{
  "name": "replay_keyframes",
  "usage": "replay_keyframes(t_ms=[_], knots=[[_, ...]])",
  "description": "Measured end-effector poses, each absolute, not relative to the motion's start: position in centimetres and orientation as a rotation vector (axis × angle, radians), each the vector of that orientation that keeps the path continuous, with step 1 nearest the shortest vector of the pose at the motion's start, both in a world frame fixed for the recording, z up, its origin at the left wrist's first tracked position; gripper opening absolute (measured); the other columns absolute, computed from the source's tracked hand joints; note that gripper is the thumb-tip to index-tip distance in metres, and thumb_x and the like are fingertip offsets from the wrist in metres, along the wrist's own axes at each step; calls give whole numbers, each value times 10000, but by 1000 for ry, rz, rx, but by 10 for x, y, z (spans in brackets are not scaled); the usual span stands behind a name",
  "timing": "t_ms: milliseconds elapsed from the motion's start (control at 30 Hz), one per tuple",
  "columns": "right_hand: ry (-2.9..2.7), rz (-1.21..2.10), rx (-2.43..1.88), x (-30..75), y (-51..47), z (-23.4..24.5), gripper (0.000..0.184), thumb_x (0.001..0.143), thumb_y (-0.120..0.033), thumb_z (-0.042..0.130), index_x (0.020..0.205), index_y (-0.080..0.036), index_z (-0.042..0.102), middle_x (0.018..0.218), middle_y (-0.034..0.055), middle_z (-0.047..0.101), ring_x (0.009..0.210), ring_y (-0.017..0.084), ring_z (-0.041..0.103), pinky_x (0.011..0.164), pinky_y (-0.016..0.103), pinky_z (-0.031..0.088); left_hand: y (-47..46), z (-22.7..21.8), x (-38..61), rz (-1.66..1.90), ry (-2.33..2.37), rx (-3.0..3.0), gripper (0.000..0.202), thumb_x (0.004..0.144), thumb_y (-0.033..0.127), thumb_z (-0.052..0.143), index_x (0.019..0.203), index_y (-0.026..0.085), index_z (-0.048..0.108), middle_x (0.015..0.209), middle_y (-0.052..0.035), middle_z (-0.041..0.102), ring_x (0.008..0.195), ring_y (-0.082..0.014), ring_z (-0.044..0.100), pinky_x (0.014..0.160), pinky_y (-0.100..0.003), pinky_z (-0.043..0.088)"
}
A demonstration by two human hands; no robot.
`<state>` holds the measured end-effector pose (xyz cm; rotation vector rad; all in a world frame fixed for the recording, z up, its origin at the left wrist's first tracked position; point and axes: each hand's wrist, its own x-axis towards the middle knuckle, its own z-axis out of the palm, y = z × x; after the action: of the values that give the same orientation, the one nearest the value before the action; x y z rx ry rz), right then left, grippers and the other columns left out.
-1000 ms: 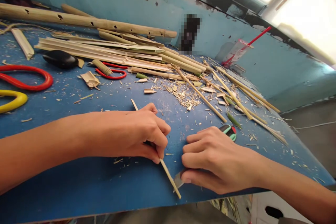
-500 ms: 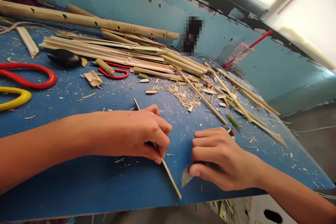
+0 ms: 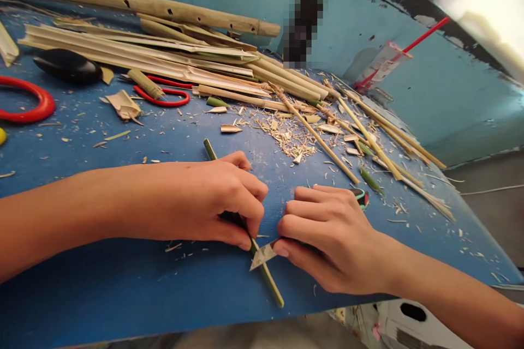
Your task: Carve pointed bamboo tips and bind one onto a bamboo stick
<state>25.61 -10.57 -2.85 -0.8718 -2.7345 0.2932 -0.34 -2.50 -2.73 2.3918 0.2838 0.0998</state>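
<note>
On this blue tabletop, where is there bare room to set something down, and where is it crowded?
Barest: the near strip of the blue tabletop below the left hand, and the patch between the left forearm and the red scissor handle, with only stray chips. Crowded: the pale split bamboo strips and shavings heap behind, and thin sticks to the right.

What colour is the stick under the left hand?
Green on its showing side: the stick reads clearest in the head view, past the knife blade.

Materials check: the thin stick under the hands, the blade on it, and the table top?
Stick: looks like split bamboo, green skin side up, matte. Blade: bare grey metal with a dull sheen and an angled tip, probably steel; held by the right hand. Left hand pins the stick. Table top: blue painted board, scuffed; core material unclear.
</note>
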Motion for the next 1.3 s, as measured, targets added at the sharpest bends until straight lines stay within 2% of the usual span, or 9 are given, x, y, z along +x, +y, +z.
replay_keyframes(t_ms=[167, 400, 567, 767, 900, 1067, 1167, 1300], knots=[[-2725, 326, -835, 255, -106, -29, 375, 1133, -349, 534, 783, -214, 526, 709, -48, 547, 697, 156, 389, 630, 351, 236, -27, -24, -1, 103, 323, 2364, 142, 942, 151, 839, 892, 280, 810, 887, 78, 725, 825, -111, 710, 1231, -241, 279], [-2745, 482, -829, 256, -109, -27, 387, 1137, -300, 512, 759, -221, 488, 703, -34, 548, 664, 158, 358, 634, 341, 259, -27, -28, -4, 146, 293, 2395, 144, 955, 162, 827, 880, 273, 773, 876, 73, 711, 800, -116, 696, 1235, -255, 250], [-2762, 578, -828, 258, -108, -24, 396, 1134, -313, 520, 752, -223, 470, 712, -39, 553, 653, 147, 373, 636, 337, 269, -25, -32, -8, 154, 230, 2428, 138, 1020, 229, 757, 894, 284, 746, 907, 64, 736, 824, -141, 711, 1248, -272, 232], [-2836, 615, -785, 267, -113, -20, 379, 1126, -338, 555, 774, -227, 471, 719, -54, 572, 670, 150, 388, 621, 358, 235, -25, -32, -11, 153, 210, 2451, 137, 1034, 197, 728, 935, 290, 750, 924, 63, 728, 815, -128, 701, 1251, -268, 211], [-2879, 537, -717, 275, -121, -20, 400, 1127, -354, 547, 757, -226, 466, 700, -57, 570, 694, 161, 397, 627, 366, 231, -26, -29, -10, 127, 240, 2421, 149, 1019, 171, 746, 918, 278, 767, 913, 64, 727, 818, -116, 711, 1281, -264, 147], [-2768, 647, -738, 277, -115, -25, 425, 1146, -383, 489, 756, -217, 505, 705, -45, 544, 678, 143, 401, 624, 334, 267, -24, -30, -10, 108, 256, 2412, 146, 1011, 182, 771, 914, 290, 765, 916, 75, 735, 826, -101, 710, 1232, -229, 170], [-2667, 573, -825, 274, -107, -29, 386, 1144, -368, 493, 802, -209, 572, 720, -33, 550, 674, 143, 401, 640, 330, 288, -22, -33, -10, 124, 246, 2402, 108, 1009, 202, 782, 968, 302, 779, 934, 80, 734, 834, -89, 713, 1229, -215, 142], [-2639, 405, -893, 266, -107, -34, 399, 1140, -403, 530, 799, -204, 590, 707, -32, 546, 670, 148, 389, 629, 347, 263, -22, -33, -8, 168, 256, 2377, 121, 977, 178, 816, 942, 291, 788, 910, 90, 734, 806, -75, 711, 1223, -196, 156]])
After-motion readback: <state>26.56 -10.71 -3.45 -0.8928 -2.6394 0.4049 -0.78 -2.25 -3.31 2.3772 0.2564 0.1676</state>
